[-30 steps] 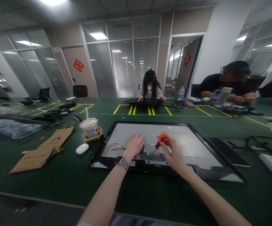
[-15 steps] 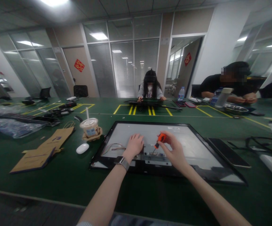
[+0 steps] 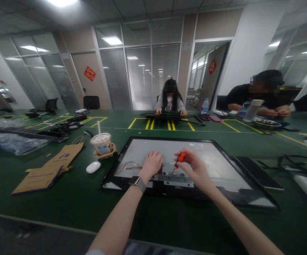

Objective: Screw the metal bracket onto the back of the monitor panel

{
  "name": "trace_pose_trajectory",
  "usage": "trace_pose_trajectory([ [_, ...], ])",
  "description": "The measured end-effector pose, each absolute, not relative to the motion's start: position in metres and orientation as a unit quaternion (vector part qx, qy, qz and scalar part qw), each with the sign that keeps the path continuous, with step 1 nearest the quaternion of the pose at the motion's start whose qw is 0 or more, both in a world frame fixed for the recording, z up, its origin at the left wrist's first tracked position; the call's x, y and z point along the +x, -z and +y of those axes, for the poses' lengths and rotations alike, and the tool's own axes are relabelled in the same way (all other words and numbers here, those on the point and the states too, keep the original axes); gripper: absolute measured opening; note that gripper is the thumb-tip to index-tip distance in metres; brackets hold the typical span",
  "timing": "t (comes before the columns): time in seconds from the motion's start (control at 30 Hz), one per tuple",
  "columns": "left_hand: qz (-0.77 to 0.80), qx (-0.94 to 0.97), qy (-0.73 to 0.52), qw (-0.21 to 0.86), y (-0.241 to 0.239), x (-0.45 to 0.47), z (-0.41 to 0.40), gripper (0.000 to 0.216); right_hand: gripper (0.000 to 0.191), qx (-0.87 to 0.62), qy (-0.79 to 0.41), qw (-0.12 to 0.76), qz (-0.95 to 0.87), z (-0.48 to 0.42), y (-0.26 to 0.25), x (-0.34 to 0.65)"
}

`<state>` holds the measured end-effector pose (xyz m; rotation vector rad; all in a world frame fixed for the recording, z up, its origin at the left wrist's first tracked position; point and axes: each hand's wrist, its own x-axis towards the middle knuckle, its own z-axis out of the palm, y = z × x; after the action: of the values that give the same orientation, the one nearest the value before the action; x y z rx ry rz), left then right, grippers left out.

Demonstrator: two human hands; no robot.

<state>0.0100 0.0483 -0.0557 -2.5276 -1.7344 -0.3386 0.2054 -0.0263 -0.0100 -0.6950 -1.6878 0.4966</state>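
Observation:
A large flat display panel (image 3: 217, 170) with a black frame and pale grey back lies on the green table in front of me. My right hand (image 3: 196, 168) grips an orange and black screwdriver (image 3: 181, 157) by its handle, tilted, its shaft pointing down at a small metal bracket with a circuit board (image 3: 178, 174) near the panel's front edge. Whether the tip touches a screw is too small to tell. My left hand (image 3: 152, 163) rests flat on the panel just left of the bracket, fingers stretched out. Thin wires (image 3: 128, 166) lie on the panel left of it.
Left of the panel are a white mouse (image 3: 93, 167), a drink cup (image 3: 101, 143) in a cardboard holder and a flat paper bag (image 3: 50, 166). On the right lie a black phone-like slab (image 3: 258, 172) and cables (image 3: 296, 159). Co-workers (image 3: 170, 99) sit across the table.
The screwdriver's handle has tilted a little further over to the right in my right hand. My left hand stays in place on the panel.

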Motion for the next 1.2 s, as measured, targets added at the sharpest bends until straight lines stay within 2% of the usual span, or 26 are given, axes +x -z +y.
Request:
trace_pose_trajectory([
  [0.13, -0.563, -0.819, 0.107, 0.029, 0.055, 0.01, 0.048, 0.04, 0.021, -0.324, -0.148, 0.592, -0.723, -0.026, 0.012, 0.205],
  [0.27, -0.564, -0.818, 0.11, 0.027, 0.056, 0.01, 0.048, 0.041, 0.04, -0.321, -0.128, 0.589, -0.73, -0.029, 0.017, 0.201],
  [0.37, -0.562, -0.819, 0.116, 0.026, 0.056, 0.01, 0.047, 0.04, 0.043, -0.325, -0.145, 0.557, -0.75, -0.031, 0.018, 0.2],
  [0.53, -0.562, -0.819, 0.114, 0.027, 0.054, 0.01, 0.047, 0.041, 0.039, -0.317, -0.186, 0.542, -0.756, -0.034, 0.012, 0.201],
  [0.77, -0.566, -0.818, 0.098, 0.02, 0.053, 0.01, 0.047, 0.043, 0.015, -0.315, -0.17, 0.618, -0.7, -0.035, 0.006, 0.201],
  [1.0, -0.567, -0.816, 0.108, 0.023, 0.054, 0.01, 0.046, 0.042, 0.03, -0.298, -0.25, 0.611, -0.69, -0.039, 0.007, 0.201],
  [1.2, -0.562, -0.82, 0.111, 0.026, 0.057, 0.009, 0.049, 0.041, 0.017, -0.314, -0.216, 0.621, -0.685, -0.039, 0.002, 0.201],
])
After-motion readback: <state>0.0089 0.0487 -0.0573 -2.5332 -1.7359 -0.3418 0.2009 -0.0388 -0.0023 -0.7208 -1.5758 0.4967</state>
